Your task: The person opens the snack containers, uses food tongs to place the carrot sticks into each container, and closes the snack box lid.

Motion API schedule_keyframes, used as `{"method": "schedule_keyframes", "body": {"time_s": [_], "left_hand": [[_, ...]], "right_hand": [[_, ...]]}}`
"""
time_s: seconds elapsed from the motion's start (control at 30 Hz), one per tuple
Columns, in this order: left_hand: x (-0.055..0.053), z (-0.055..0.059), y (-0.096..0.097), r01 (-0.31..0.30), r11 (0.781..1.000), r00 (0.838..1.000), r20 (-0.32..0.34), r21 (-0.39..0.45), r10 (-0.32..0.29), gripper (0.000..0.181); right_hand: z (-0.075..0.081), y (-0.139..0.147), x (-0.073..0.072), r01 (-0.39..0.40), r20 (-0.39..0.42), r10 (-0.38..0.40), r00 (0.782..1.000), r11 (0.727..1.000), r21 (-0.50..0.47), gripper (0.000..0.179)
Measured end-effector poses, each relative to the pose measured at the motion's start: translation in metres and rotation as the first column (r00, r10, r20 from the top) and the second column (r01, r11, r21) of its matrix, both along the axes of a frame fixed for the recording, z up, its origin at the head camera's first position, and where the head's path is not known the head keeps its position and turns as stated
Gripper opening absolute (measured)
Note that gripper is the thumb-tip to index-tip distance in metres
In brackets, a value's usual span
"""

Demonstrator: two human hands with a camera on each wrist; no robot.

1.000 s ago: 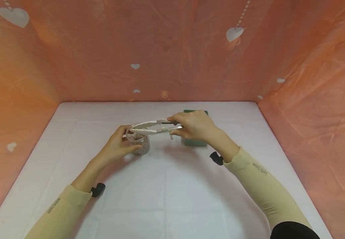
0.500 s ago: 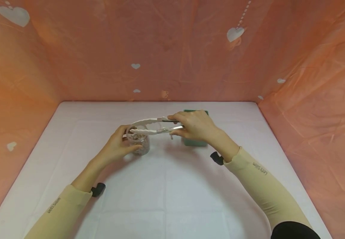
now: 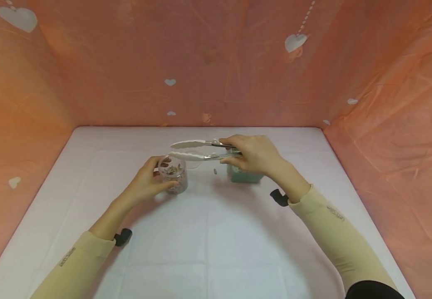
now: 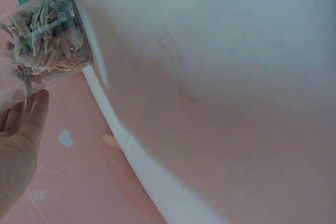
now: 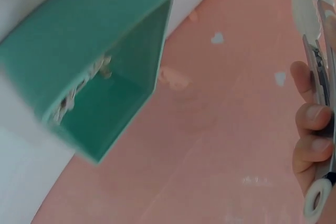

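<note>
My left hand [image 3: 146, 182] grips a clear plastic jar [image 3: 179, 182], thumb in front and fingers behind. Several elongated, brownish dried pieces [image 4: 44, 43] fill much of it. My right hand [image 3: 255, 153] holds metal tongs [image 3: 216, 156] with white scalloped tips. Those tips stand parted just above and behind the jar's open mouth, with nothing seen between them. Below the right hand is a green box [image 3: 245, 177], partly hidden by it in the head view. Inside the box, a few similar pieces [image 5: 79, 87] show in the right wrist view.
One small piece [image 3: 215, 171] lies on the white tablecloth [image 3: 208, 232] between jar and box. A clear round lid [image 3: 194, 165] lies behind the jar, partly covered by the tongs. Pink-orange sheeting [image 3: 201, 62] walls the table at the back and sides.
The tongs have risen out of the jar's mouth and shifted right and back with my right hand, their tips spreading on the way. The left hand and jar have stayed in place.
</note>
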State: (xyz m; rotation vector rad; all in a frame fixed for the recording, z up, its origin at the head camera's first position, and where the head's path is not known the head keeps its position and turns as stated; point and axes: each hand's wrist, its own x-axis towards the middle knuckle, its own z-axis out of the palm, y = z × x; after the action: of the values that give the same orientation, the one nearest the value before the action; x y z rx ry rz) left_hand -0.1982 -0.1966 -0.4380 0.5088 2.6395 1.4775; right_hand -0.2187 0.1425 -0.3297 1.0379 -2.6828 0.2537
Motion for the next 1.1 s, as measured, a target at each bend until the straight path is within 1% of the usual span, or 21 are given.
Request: {"method": "schedule_keyframes", "body": {"time_s": [0.13,0.23,0.37,0.47,0.53,0.63,0.73,0.8,0.87,1.03,1.1], "left_hand": [[-0.001,0.0,0.0,-0.002,1.0,1.0,-0.002,-0.005,0.002,0.08],[0.0,0.001,-0.001,-0.001,1.0,1.0,0.003,-0.006,0.001,0.08],[0.001,0.002,-0.002,-0.003,1.0,1.0,0.012,-0.008,0.003,0.081],[0.001,0.002,-0.003,-0.007,1.0,1.0,0.02,-0.011,0.008,0.082],[0.002,0.002,-0.003,-0.008,1.0,1.0,0.022,-0.011,0.008,0.082],[0.001,0.002,-0.004,-0.009,1.0,1.0,0.019,-0.011,0.009,0.082],[0.001,0.002,-0.005,-0.009,1.0,1.0,0.016,-0.015,0.009,0.081],[0.001,0.003,-0.005,-0.008,1.0,1.0,0.015,-0.015,0.008,0.081],[0.001,0.002,-0.005,-0.005,1.0,1.0,0.012,-0.012,0.005,0.081],[0.001,0.001,-0.004,0.004,1.0,1.0,0.003,-0.001,-0.004,0.08],[0.002,0.001,-0.004,0.004,1.0,1.0,0.002,-0.002,-0.004,0.079]], "right_hand": [[0.007,0.021,0.001,0.036,0.019,-0.036,0.999,0.999,-0.023,0.057],[0.011,0.037,0.002,0.072,0.04,-0.071,0.997,0.997,-0.022,0.059],[0.014,0.059,0.001,0.129,0.079,-0.131,0.988,0.991,0.025,0.06],[0.015,0.073,0.0,0.142,0.086,-0.148,0.985,0.987,0.071,0.058],[0.015,0.082,-0.001,0.127,0.07,-0.134,0.988,0.987,0.095,0.056],[0.015,0.091,-0.004,0.114,0.008,-0.116,0.993,0.982,0.149,0.052],[0.014,0.095,-0.005,0.124,-0.053,-0.115,0.992,0.968,0.22,0.052],[0.013,0.096,-0.005,0.136,-0.076,-0.121,0.99,0.957,0.254,0.053],[0.013,0.097,-0.005,0.139,-0.084,-0.121,0.989,0.954,0.265,0.053],[0.015,0.101,-0.005,0.145,-0.088,-0.127,0.988,0.957,0.252,0.048],[0.015,0.103,-0.004,0.154,-0.093,-0.134,0.987,0.954,0.257,0.047]]}}
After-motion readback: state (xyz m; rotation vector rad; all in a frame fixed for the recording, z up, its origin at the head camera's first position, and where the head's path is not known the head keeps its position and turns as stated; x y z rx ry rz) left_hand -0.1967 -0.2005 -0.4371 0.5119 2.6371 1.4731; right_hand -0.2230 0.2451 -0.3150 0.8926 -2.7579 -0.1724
